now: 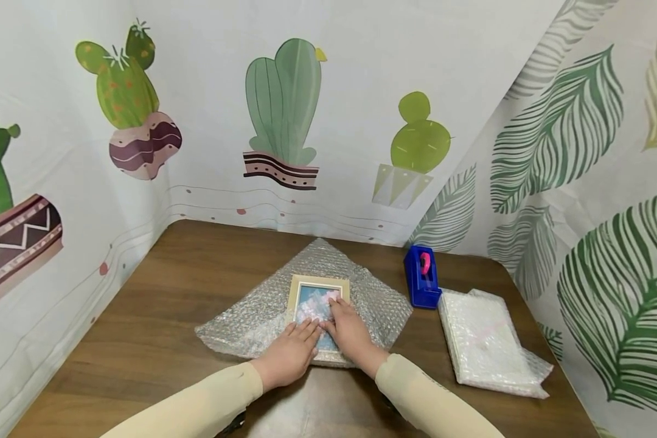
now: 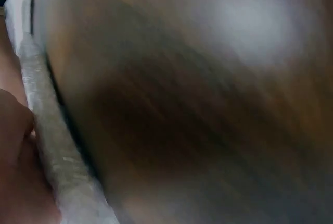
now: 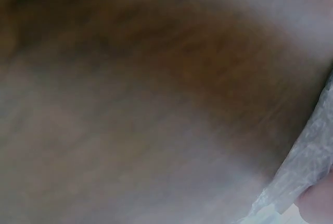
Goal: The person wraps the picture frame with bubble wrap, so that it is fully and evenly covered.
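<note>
A picture frame (image 1: 297, 292) with a pale wooden border and a blue-and-pink picture lies face up on a sheet of bubble wrap (image 1: 246, 322). Clear wrap folds over the frame's near edge. My left hand (image 1: 291, 353) rests on the frame's lower left part, fingers extended together. From the other side, my right hand (image 1: 351, 330) presses on the picture's right half, its fingertips farther up. The two hands nearly meet over the picture. In the left wrist view, the wrapped near edge (image 2: 57, 130) runs beside the hand; the right wrist view catches some bubble wrap (image 3: 307, 156) beside a finger.
A blue tape dispenser (image 1: 423, 280) with a pink core stands at the back right of the brown wooden table (image 1: 170, 292). Closer in, a flat bubble-wrapped package (image 1: 487, 340) lies near the right edge. A printed cloth (image 1: 350, 91) hangs behind.
</note>
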Demonstrator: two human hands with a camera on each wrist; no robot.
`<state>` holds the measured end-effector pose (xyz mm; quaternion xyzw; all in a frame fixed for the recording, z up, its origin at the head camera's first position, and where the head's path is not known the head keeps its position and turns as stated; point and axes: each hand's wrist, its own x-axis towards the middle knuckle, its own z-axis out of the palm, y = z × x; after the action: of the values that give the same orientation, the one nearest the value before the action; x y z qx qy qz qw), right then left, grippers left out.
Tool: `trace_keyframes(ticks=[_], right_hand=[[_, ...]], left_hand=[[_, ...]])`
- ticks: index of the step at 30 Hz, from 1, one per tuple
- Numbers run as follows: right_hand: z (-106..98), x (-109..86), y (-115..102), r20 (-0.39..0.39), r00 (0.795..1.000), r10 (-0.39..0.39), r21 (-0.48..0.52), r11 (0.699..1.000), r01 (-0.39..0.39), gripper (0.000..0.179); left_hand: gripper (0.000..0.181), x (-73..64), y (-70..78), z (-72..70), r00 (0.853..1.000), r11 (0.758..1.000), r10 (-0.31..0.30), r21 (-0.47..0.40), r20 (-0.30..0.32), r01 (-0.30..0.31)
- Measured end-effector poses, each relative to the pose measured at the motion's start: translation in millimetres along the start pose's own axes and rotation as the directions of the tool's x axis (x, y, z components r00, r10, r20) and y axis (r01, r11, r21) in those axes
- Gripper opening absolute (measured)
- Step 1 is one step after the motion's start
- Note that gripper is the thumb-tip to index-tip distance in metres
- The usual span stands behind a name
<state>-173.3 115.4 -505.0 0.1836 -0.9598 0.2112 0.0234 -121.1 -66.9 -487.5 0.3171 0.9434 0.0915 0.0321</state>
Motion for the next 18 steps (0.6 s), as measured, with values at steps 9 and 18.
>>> trace_keyframes(ticks=[9,18], right_hand=[[-2.6,2.3,3.4,0.028,1.0,-0.001,-0.005,1.0,0.001,0.057],[-4.5,4.0,6.0,0.077,0.996,-0.053,-0.084,0.995,0.06,0.06]], left_hand=[[0.057,1.4,-5.3,-1.6,0.994,0.996,-0.015,-0.089,0.105,0.025],[0.057,2.8,-6.1,-1.5,0.99,0.995,-0.021,-0.094,0.139,0.035]])
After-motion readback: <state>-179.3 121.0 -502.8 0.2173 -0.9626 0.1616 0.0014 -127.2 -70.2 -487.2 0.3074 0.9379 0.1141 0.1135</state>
